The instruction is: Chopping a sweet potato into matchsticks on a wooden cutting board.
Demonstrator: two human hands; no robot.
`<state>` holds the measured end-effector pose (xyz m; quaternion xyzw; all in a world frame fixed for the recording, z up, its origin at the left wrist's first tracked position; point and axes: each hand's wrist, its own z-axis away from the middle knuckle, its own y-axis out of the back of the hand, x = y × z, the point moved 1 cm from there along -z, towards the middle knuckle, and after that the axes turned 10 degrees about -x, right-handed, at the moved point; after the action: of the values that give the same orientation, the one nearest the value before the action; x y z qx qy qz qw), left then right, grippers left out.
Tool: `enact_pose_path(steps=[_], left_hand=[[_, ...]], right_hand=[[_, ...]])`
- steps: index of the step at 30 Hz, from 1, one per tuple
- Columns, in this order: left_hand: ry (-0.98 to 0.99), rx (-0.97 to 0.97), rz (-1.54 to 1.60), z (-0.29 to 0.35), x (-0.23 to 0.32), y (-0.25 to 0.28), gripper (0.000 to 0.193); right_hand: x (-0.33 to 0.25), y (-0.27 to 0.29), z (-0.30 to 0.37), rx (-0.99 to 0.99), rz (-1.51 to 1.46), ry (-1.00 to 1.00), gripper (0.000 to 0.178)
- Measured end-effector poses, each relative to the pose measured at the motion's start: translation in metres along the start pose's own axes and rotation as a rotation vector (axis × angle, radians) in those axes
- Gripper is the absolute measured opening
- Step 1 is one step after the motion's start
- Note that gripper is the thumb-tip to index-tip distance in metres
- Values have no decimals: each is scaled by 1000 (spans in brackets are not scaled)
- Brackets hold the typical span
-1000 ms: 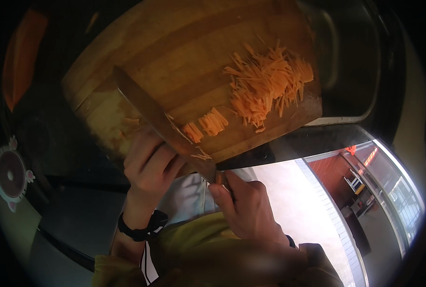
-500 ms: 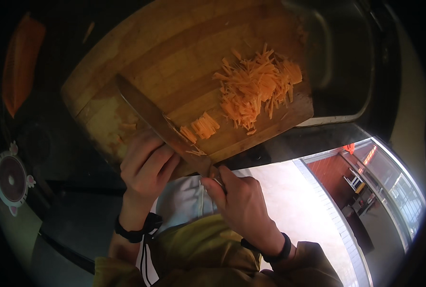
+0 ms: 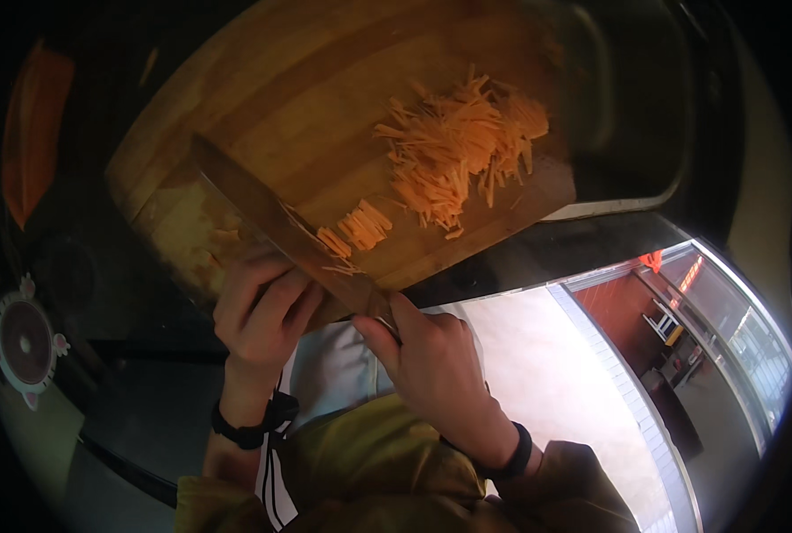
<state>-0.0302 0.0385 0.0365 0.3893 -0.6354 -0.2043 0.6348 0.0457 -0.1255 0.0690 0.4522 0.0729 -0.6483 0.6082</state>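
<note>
My right hand (image 3: 436, 355) is closed around the handle of a kitchen knife (image 3: 258, 204), whose long blade slants up and left across a wooden cutting board (image 3: 325, 115). My left hand (image 3: 263, 306) rests at the board's near edge with its fingers curled against the near side of the blade. Whatever lies under those fingers is hidden. Just beyond the blade sits a small row of cut carrot strips (image 3: 365, 226), with thin slivers along the steel. Farther right on the board is a large heap of carrot shreds (image 3: 463, 147).
An orange carrot-coloured piece (image 3: 36, 133) lies on the dark surface left of the board. A dark sink-like basin (image 3: 636, 133) adjoins the board's right. At lower left is a round animal-shaped object (image 3: 24, 342). Bright floor (image 3: 547, 382) and a glazed door (image 3: 725, 311) show at right.
The board and carrot heap sit slightly farther left and up in the picture. Hands and knife have shifted a little left too, keeping much the same grip and pose.
</note>
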Motion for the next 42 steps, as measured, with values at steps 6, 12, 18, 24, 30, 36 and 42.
enact_pose_path(steps=[6, 12, 18, 24, 30, 36, 42], left_hand=[[1, 182, 34, 5, -6, -17, 16], [24, 294, 87, 9, -23, -13, 33], [412, 314, 247, 3, -16, 43, 21], [-18, -22, 33, -7, 3, 33, 18], [-25, 20, 99, -11, 6, -9, 15], [-35, 114, 160, -8, -1, -15, 14], [-27, 160, 147, -7, 3, -12, 14]], right_hand=[[14, 2, -6, -23, -108, -17, 38], [13, 30, 9, 80, -237, 38, 39], [35, -1, 11, -25, -412, 75, 53], [56, -20, 0, -40, -643, -81, 55], [29, 0, 2, -156, -716, -141, 52], [31, -3, -5, -176, -670, -170, 52], [33, -1, -6, -164, -575, -159, 54]])
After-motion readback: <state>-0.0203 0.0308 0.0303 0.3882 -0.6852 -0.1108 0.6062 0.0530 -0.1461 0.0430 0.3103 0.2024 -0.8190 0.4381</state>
